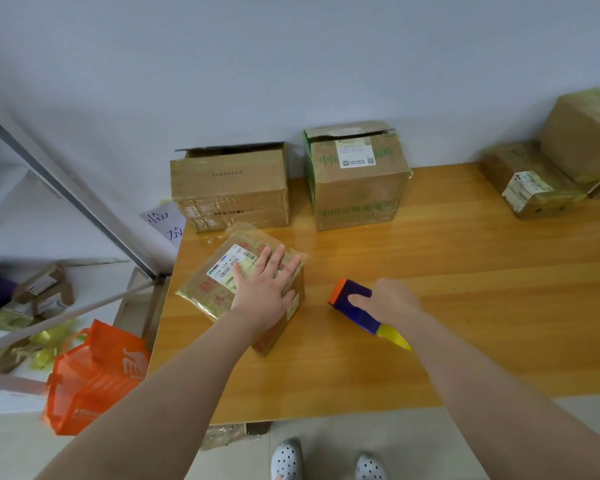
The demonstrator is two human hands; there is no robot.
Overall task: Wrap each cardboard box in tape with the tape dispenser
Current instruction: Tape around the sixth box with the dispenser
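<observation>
Currently, head view: your left hand (267, 289) lies flat with fingers spread on top of the small brown cardboard box with a white shipping label (205, 292). The box sits near the left front of the wooden table (465, 271). Your right hand (392, 301) grips the blue tape dispenser with orange nose and yellow tail (355, 317), thumb along its side. It is just right of the box, not touching it; contact with the tabletop cannot be told.

Two larger brown cartons (232, 188) stand at the wall behind.

Judgement: the small box looks light and stiff, and its glossy film is probably slippery. Pin it from the top or clamp opposite side edges. Hold the rigid dispenser by its body.
</observation>
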